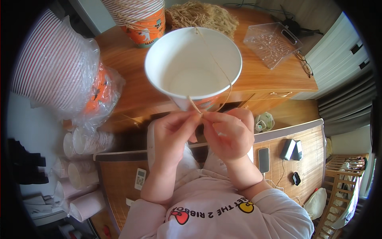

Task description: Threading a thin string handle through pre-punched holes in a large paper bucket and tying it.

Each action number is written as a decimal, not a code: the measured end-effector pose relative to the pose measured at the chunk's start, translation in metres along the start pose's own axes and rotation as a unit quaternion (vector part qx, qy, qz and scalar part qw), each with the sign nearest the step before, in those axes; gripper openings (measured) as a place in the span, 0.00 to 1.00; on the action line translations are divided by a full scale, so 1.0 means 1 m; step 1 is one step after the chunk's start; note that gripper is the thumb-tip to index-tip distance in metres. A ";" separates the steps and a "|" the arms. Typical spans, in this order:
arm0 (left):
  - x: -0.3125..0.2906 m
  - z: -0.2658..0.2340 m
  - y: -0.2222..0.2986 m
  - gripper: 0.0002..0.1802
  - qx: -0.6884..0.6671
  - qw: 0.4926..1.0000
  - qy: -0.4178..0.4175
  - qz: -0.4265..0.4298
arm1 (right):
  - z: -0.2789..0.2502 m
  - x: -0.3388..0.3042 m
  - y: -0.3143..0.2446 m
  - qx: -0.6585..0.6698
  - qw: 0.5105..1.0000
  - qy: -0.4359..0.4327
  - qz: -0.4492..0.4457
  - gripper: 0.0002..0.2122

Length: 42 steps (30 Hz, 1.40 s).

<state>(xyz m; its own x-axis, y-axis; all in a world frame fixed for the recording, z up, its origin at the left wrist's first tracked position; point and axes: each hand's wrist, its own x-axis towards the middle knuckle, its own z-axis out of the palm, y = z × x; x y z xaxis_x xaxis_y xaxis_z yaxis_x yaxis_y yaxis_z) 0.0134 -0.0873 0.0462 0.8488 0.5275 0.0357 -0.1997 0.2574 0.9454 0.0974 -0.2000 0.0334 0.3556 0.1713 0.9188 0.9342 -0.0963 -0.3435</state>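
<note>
A large paper bucket (191, 75), white inside with an orange printed outside, stands at the front edge of the wooden desk, its mouth tilted toward me. A thin tan cord (227, 75) runs from the far side of its rim, over the opening and down to my fingers. Its other end comes out at the near rim. Just below that rim, my left hand (169, 133) pinches the cord between thumb and forefinger. Touching it there, my right hand (230, 133) also pinches the cord, its other fingers curled. The fingertips partly hide where the cord ends meet.
A stack of corded buckets (145, 30) and a heap of tan cords (203, 18) stand at the back. Plastic-wrapped buckets (59, 71) fill the left. A clear tray (272, 46) with small pieces and eyeglasses (305, 65) lie right. Behind me are a phone (264, 160) and a remote (140, 179).
</note>
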 end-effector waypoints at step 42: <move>-0.001 -0.010 0.004 0.12 0.013 0.999 -0.003 0.048 | -0.009 0.012 0.005 0.096 0.991 -0.086 0.035 0.21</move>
<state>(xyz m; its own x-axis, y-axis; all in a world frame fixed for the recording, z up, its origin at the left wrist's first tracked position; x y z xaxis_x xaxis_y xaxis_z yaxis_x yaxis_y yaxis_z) 0.0068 -0.0784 0.0466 0.8287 0.5447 0.1286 -0.2677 0.1840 0.9458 0.1055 -0.2073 0.0443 0.4039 0.3373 0.8503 0.8895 0.0722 -0.4511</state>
